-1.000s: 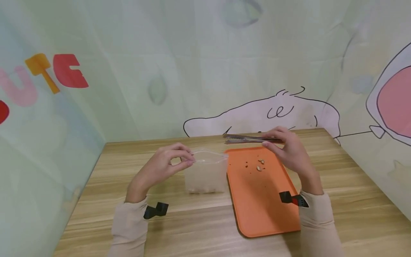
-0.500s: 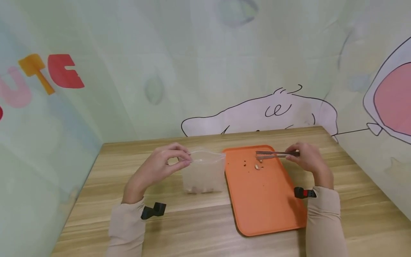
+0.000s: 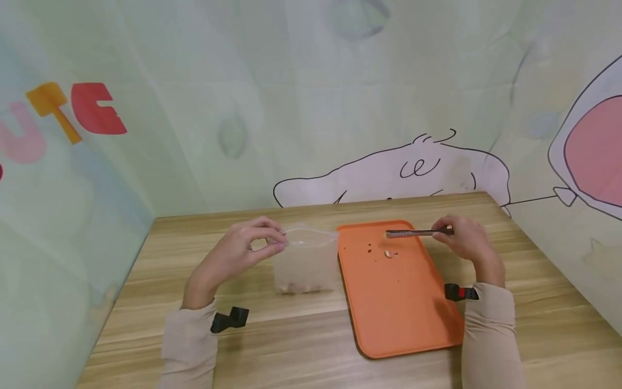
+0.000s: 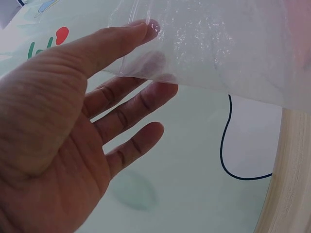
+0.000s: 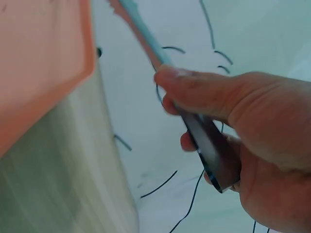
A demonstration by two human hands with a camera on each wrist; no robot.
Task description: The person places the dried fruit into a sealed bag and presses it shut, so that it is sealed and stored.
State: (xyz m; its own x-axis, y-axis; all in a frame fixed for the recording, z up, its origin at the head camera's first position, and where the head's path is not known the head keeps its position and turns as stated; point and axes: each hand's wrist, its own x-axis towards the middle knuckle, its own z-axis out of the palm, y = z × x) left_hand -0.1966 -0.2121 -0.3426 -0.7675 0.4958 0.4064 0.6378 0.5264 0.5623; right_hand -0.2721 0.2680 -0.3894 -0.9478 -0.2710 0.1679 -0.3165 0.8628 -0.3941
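My left hand [image 3: 239, 246] pinches the left corner of a clear zip bag [image 3: 305, 265] by its open mouth. The bag stands upright on the table, with several small pale and brown pieces at its bottom. In the left wrist view, thumb and index finger take the film of the bag [image 4: 204, 53] between them. My right hand [image 3: 465, 239] grips metal tongs [image 3: 419, 233] over the far part of an orange tray [image 3: 403, 313]. The tongs' arms are pressed together, a tiny pale piece [image 3: 386, 235] at their tips. A whitish piece [image 3: 387, 254] lies on the tray.
Several dark crumbs [image 3: 369, 248] are scattered on the tray near the whitish piece. The tray lies right beside the bag on the wood-grain table [image 3: 282, 346]. A printed curtain [image 3: 194, 108] closes off the back and sides.
The right hand has come from behind the tray to its right, bringing the tongs down over the tray. Their arms have closed, and one piece has left the tray surface. The left hand keeps its hold.
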